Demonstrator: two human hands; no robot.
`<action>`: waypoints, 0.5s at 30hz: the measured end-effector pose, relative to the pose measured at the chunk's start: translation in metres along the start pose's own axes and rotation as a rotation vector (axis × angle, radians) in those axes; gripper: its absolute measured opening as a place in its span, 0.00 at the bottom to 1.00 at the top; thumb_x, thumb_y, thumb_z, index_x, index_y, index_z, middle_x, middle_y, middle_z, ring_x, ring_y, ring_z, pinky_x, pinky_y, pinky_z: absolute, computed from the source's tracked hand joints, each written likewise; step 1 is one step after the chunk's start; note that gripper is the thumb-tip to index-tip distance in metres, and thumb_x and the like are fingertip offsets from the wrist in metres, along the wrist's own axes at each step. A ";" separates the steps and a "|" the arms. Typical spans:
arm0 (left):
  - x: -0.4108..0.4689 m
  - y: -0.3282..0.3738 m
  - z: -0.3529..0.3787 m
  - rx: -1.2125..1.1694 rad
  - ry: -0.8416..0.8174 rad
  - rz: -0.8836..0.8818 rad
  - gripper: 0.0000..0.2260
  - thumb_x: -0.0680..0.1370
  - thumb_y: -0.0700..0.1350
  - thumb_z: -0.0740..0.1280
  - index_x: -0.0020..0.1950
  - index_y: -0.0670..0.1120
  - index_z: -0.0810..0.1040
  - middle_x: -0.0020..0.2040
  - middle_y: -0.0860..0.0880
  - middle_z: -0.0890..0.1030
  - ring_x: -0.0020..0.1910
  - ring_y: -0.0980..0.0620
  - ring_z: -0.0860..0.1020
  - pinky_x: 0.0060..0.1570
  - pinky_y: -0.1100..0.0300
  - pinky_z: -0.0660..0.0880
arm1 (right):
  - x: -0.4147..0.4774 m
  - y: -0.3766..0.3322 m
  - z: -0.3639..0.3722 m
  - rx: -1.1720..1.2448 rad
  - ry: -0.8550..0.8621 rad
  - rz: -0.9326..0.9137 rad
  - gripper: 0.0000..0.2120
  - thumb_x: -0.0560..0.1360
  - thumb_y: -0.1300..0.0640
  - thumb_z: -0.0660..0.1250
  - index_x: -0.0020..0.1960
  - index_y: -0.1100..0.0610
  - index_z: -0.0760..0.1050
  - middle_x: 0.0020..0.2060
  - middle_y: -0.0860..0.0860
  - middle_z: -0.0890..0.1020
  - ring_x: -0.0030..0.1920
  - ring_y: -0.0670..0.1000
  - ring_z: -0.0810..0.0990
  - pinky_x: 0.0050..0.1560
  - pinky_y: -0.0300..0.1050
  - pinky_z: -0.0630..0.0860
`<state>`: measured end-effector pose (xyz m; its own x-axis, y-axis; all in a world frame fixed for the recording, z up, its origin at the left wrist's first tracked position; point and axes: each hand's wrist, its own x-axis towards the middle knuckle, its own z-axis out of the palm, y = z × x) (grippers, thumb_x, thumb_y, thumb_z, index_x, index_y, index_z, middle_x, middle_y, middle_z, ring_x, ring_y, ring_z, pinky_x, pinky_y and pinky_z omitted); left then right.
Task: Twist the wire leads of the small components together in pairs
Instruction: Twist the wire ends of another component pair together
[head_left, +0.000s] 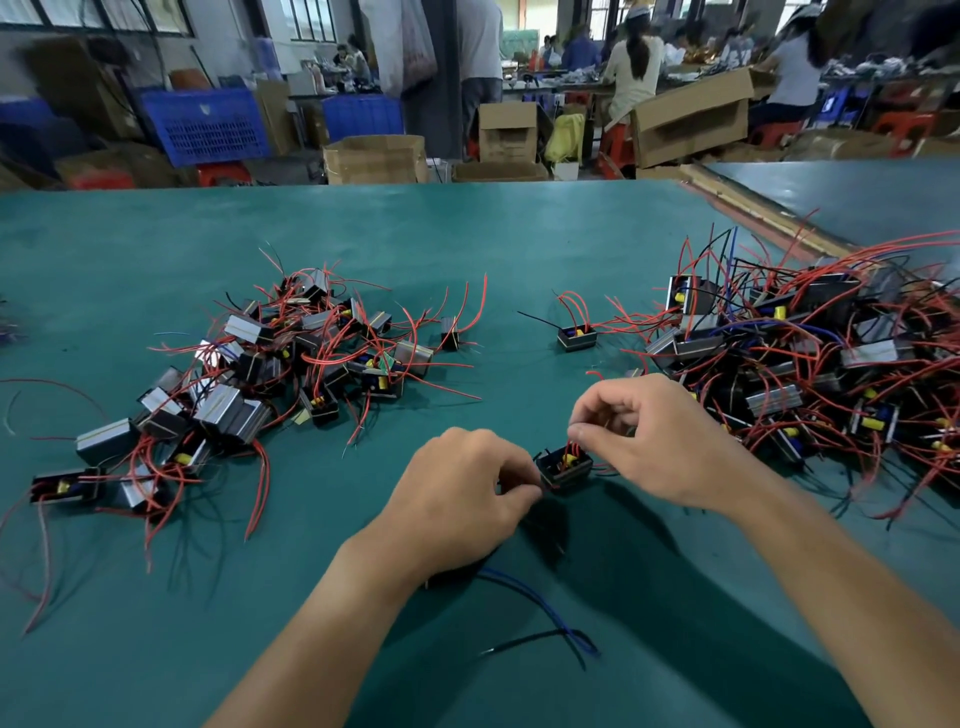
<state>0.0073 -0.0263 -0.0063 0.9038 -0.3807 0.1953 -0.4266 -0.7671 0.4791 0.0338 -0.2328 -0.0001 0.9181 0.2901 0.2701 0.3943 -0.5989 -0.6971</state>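
A small black component (565, 467) with a yellow part and red wire leads sits between my hands, just above the green table (467, 249). My left hand (462, 493) grips its left edge with curled fingers. My right hand (639, 431) pinches the red leads rising from its top between thumb and forefinger. A blue lead (524, 587) and a black lead (524, 640) trail from under my left hand toward me.
One heap of similar components with red wires (270, 374) lies at the left, a larger heap (810, 364) at the right. Two single components (577, 335) (450, 332) stand between them. Cardboard boxes, blue crates and seated people fill the background beyond the table.
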 end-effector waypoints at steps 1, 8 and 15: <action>0.001 0.001 0.000 -0.073 0.006 -0.022 0.03 0.74 0.48 0.70 0.44 0.54 0.83 0.36 0.58 0.82 0.37 0.57 0.76 0.42 0.60 0.74 | 0.000 0.000 0.000 0.007 -0.006 0.005 0.07 0.73 0.60 0.71 0.37 0.52 0.79 0.28 0.44 0.81 0.27 0.44 0.75 0.33 0.42 0.73; 0.006 -0.002 0.005 -0.413 0.017 -0.137 0.13 0.75 0.37 0.61 0.45 0.56 0.78 0.33 0.54 0.82 0.28 0.55 0.75 0.32 0.61 0.73 | -0.002 -0.004 0.000 0.043 -0.085 -0.045 0.07 0.74 0.61 0.71 0.38 0.53 0.79 0.28 0.42 0.79 0.27 0.39 0.72 0.31 0.31 0.68; 0.008 -0.004 0.009 -0.607 0.011 -0.194 0.24 0.75 0.33 0.56 0.49 0.60 0.82 0.34 0.52 0.80 0.25 0.50 0.73 0.27 0.59 0.70 | -0.004 -0.010 0.002 0.086 -0.109 -0.046 0.08 0.75 0.61 0.71 0.39 0.53 0.79 0.29 0.40 0.80 0.28 0.40 0.75 0.33 0.35 0.71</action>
<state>0.0159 -0.0308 -0.0144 0.9645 -0.2563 0.0637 -0.1639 -0.3914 0.9055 0.0260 -0.2268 0.0044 0.8873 0.3982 0.2326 0.4268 -0.5184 -0.7410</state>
